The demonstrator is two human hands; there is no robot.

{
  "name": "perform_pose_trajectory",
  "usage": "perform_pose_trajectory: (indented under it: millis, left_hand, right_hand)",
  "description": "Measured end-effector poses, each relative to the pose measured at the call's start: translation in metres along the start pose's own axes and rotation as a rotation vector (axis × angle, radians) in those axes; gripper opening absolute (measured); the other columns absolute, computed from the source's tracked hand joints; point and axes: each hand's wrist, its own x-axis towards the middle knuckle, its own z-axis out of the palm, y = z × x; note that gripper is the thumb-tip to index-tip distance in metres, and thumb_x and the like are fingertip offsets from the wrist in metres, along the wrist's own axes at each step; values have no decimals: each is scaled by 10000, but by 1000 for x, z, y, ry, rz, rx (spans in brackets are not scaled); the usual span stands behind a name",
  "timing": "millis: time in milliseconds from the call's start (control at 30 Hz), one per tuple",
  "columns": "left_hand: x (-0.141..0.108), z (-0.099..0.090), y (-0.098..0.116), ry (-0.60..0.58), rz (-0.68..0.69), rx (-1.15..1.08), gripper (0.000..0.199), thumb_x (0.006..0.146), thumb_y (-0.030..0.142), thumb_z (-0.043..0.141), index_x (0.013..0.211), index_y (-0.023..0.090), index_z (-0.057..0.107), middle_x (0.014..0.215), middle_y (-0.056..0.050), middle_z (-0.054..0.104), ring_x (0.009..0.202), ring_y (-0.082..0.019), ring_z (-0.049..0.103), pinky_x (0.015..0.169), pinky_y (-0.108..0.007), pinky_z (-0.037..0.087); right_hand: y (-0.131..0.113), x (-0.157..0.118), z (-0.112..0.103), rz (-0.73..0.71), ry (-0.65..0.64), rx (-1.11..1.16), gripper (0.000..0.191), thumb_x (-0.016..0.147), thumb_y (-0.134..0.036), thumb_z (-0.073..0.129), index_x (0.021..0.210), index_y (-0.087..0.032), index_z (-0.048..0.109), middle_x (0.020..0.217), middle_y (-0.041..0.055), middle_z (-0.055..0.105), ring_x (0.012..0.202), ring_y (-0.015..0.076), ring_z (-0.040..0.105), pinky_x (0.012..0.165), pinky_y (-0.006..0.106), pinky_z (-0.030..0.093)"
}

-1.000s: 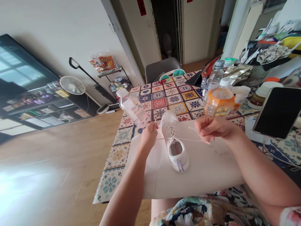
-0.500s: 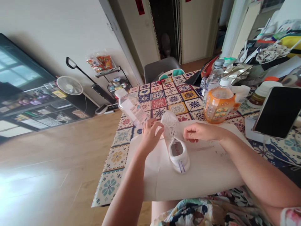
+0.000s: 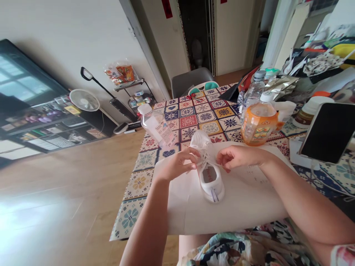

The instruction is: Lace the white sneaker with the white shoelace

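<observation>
A white sneaker [image 3: 212,184] rests on a white sheet [image 3: 194,218], its toe pointing away from me and its heel with purple stripes toward me. White shoelaces [image 3: 205,157] cross over its tongue. My left hand [image 3: 181,162] is at the left side of the lacing, fingers bent and pinched on a shoelace end. On the other side my right hand [image 3: 235,157] has its fingers curled together around the other shoelace end, close to the shoe's collar. The thin lace ends are partly hidden by my fingers.
A clear bottle with a white cap [image 3: 159,127] stands left of the shoe. To the right are an orange bottle [image 3: 256,125], a clear water bottle [image 3: 257,83] and a phone [image 3: 328,133] on a stand. Red-handled scissors [image 3: 194,96] lie toward the table's far end.
My left hand has moved right and toward me, from beside the toe to the lacing. The right fingers have closed in on the shoe's collar, and the laces now look drawn outward.
</observation>
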Motion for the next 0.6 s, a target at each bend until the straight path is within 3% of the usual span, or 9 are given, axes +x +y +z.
perform_pose_trajectory:
  millis: [133,200,300,433,600]
  left_hand:
    - [-1,3,-6,61,51,-333,379,740,513,779,632,163,680,1096,-112,662,1042,-247,584,846,-339,457]
    - [1,10,-7,127,61,-487,324,727,461,809,658,166,693,1069,-108,692,1039,-246,601,845,-340,461]
    - [6,24,-6,174,42,-650,242,724,393,829,722,176,720,928,-77,723,851,-191,644,716,-291,478]
    - [12,38,-2,277,15,-779,202,677,337,868,722,184,743,733,-18,684,668,-134,634,572,-229,465]
    - [15,42,2,368,-45,-791,182,639,305,893,731,193,781,744,-9,685,635,-111,637,593,-230,513]
  right_hand:
    - [-4,-7,-6,-76,-64,40,97,776,-221,726,852,-162,714,754,-19,659,704,113,581,703,251,438]
    - [-6,-6,-4,-188,-3,101,110,794,-278,761,815,-172,738,807,-14,673,748,111,592,749,255,448]
    - [-4,5,9,-357,108,319,175,772,-356,807,776,-190,755,956,7,709,882,136,634,843,282,467]
    - [6,25,30,-401,202,560,239,721,-411,851,808,-206,764,843,12,744,856,169,686,891,349,497]
    - [10,33,46,-420,351,542,222,760,-401,820,865,-210,777,841,22,751,825,161,699,850,329,540]
